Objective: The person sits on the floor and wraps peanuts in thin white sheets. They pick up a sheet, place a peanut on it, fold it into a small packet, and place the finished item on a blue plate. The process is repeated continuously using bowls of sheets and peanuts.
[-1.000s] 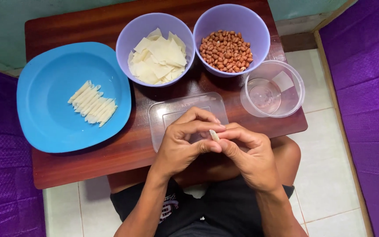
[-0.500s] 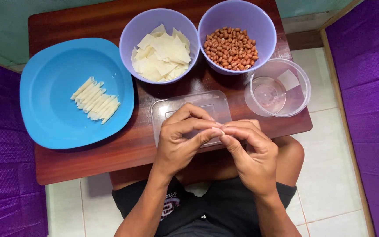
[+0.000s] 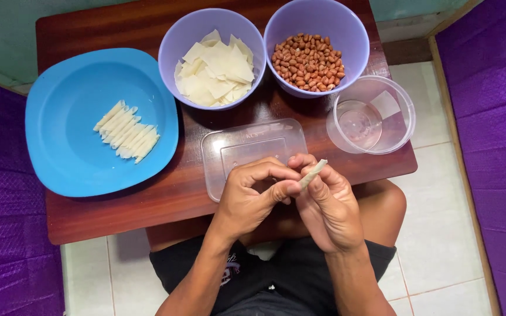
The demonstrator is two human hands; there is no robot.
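Left hand (image 3: 253, 196) and right hand (image 3: 329, 205), fingers curled, pinch 1 pale rolled wrapper (image 3: 313, 173) between them.

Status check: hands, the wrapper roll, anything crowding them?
Left hand and right hand both pinch one thin pale roll. Held above the clear rectangular lid. Nothing in the way; finished rolls lie on the blue plate.

the scene is lit evenly by soft, bright daylight. only faint shadows are cast under the blue plate (image 3: 77, 169) and the purple bowls (image 3: 174, 44). mild glare is seen on the clear plastic tub (image 3: 402, 126) and the wooden table (image 3: 147, 216). focus is held sharp throughout; slight wide-angle bending is noticed at the edges.
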